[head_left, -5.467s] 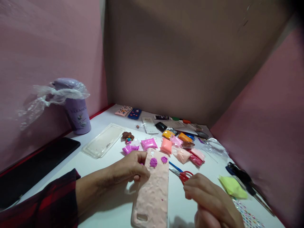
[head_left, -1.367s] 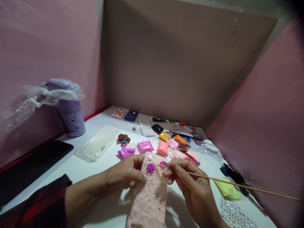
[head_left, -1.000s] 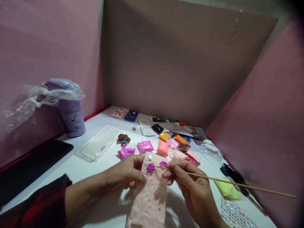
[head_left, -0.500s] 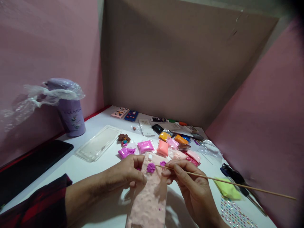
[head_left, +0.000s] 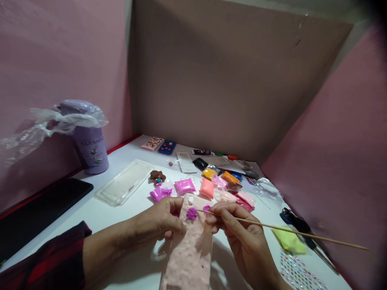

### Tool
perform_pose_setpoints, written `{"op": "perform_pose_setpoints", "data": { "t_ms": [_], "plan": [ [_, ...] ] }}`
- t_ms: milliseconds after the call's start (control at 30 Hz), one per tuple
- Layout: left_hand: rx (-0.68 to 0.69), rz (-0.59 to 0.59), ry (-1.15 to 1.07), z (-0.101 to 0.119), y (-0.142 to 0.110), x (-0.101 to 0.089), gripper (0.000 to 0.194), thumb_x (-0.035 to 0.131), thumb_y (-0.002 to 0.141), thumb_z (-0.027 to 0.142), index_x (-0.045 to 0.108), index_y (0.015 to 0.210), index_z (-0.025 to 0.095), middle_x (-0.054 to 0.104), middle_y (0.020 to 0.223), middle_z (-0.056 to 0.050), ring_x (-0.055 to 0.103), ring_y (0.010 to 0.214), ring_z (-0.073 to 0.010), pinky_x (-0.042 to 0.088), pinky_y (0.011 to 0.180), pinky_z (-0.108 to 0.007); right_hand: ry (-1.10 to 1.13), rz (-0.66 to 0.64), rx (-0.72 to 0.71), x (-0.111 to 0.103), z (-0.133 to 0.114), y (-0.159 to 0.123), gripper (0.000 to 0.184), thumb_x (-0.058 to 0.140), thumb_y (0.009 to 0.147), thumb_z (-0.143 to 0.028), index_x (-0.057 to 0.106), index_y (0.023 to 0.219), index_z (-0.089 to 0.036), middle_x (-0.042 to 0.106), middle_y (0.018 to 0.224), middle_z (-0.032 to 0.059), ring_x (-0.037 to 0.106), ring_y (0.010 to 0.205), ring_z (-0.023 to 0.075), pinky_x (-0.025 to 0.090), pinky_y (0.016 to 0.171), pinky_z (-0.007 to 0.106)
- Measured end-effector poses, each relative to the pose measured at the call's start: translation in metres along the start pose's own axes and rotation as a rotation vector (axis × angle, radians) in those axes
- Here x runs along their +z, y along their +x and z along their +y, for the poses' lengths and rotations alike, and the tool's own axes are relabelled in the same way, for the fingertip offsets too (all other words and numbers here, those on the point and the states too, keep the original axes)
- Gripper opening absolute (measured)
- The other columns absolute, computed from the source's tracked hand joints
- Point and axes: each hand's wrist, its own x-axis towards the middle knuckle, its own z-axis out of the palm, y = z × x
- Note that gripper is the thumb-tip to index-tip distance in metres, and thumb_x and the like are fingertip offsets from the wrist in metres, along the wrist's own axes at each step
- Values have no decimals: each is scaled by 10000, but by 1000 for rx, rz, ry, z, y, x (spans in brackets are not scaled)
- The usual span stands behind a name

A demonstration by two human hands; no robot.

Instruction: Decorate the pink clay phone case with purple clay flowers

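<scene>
A phone case (head_left: 190, 249) coated in bumpy pale pink clay stands tilted in front of me, its camera cutout near the top. My left hand (head_left: 167, 219) grips its left edge, thumb on the face. On the case sit a ridged magenta clay flower (head_left: 191, 214) and a second magenta piece (head_left: 207, 208), partly covered by my fingers. Between thumb and fingers of my right hand (head_left: 238, 229) is a thin wooden skewer (head_left: 290, 230), its tip close to the first flower; whether it touches, I cannot tell. Some magenta clay also shows beside my left fingers.
Behind the case lie several clay packets (head_left: 185, 186) and a brown clay lump (head_left: 157, 176). To the left are a clear case (head_left: 125, 183), a black phone (head_left: 45, 209) and a purple tumbler (head_left: 90, 141). Scissors (head_left: 311, 239), a yellow packet (head_left: 289, 240) and a gem sheet (head_left: 299, 270) lie right.
The skewer's far end has shifted slightly left and up. Both hands and the phone case stay nearly where they were.
</scene>
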Motion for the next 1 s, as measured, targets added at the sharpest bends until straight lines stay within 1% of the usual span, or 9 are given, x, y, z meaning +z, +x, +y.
{"op": "perform_pose_setpoints", "data": {
  "t_ms": [200, 333, 400, 667, 833, 1000],
  "plan": [
    [1, -16, -21, 1, -1, 0, 455, 572, 552, 71, 663, 995, 126, 593, 705, -8, 361, 467, -52, 189, 416, -198, 15, -9, -4, 1, -2, 0, 119, 614, 845, -250, 699, 850, -167, 682, 746, 58, 613, 708, 170, 482, 652, 274],
    [-3, -10, -16, 1, 0, 0, 449, 569, 544, 65, 664, 979, 126, 607, 749, -20, 383, 489, -53, 189, 423, -198, 17, -16, -8, 0, -3, 0, 126, 608, 845, -254, 697, 845, -164, 675, 732, 62, 607, 707, 177, 476, 642, 279],
    [-9, -4, -13, 1, 0, 0, 439, 570, 548, 68, 664, 972, 128, 602, 737, -17, 385, 485, -53, 189, 423, -199, 18, -20, -8, 0, -3, 1, 132, 605, 845, -255, 697, 836, -161, 668, 726, 62, 601, 699, 175, 472, 636, 278],
    [-25, -7, -3, 0, 0, 0, 499, 550, 545, 59, 641, 1030, 132, 594, 747, -21, 373, 494, -57, 193, 434, -210, 25, -4, -8, -1, 0, 0, 118, 604, 848, -236, 701, 852, -168, 674, 754, 51, 607, 716, 167, 475, 660, 270],
    [-31, -7, 0, -1, 0, -1, 509, 546, 554, 56, 639, 1048, 135, 572, 693, -1, 328, 459, -48, 190, 425, -209, 39, -3, -5, 1, 0, 1, 118, 608, 846, -242, 702, 853, -171, 683, 761, 54, 614, 721, 171, 479, 662, 274],
    [-16, -9, -20, -1, 0, 0, 507, 549, 561, 52, 641, 1053, 132, 587, 708, -8, 338, 462, -48, 188, 420, -204, 50, -11, -17, 1, -1, 0, 111, 618, 840, -247, 706, 844, -179, 682, 765, 50, 614, 716, 164, 481, 660, 268]
  ]
}}
